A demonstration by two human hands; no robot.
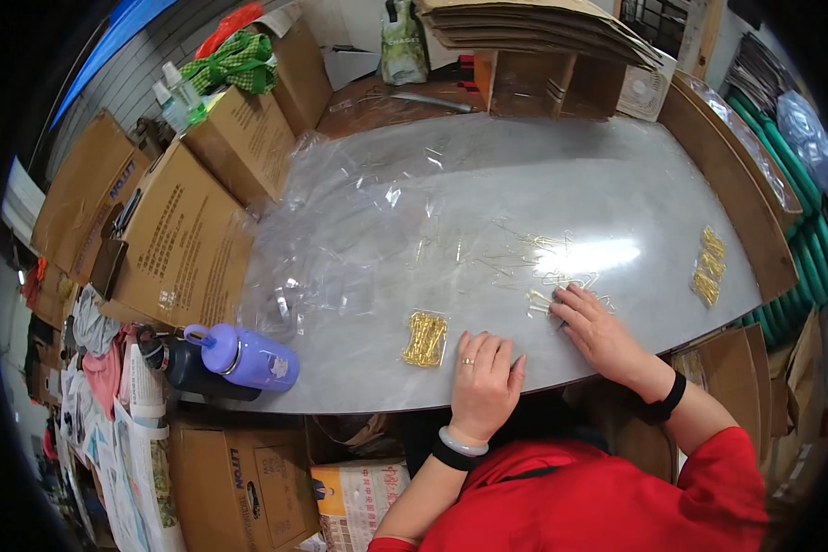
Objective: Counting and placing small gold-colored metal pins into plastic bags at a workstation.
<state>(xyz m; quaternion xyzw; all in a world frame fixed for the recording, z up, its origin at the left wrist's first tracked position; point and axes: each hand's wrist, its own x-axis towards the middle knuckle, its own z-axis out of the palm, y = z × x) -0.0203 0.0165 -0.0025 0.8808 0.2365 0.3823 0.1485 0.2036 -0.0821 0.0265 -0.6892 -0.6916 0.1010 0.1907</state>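
Note:
My left hand (484, 384) rests at the near edge of the grey table, palm down, fingers stretched out and holding nothing. Just left of its fingertips lies a clear packet of small gold-coloured metal pieces (425, 339), perhaps pins. My right hand (600, 333) reaches over the table with its fingers apart, fingertips touching a loose scatter of thin metal pieces (539, 302). What lies under those fingertips is partly hidden. More thin loose pieces (543, 243) are spread farther back, beside a bright glare. Another gold packet (708, 267) sits near the table's right side.
Clear plastic bags (331, 221) cover the left part of the grey table (515, 166). A purple bottle (248, 357) and a black bottle (191, 366) lie at the near left edge. Cardboard boxes (179, 244) line the left; flattened cardboard (543, 23) is stacked at the back.

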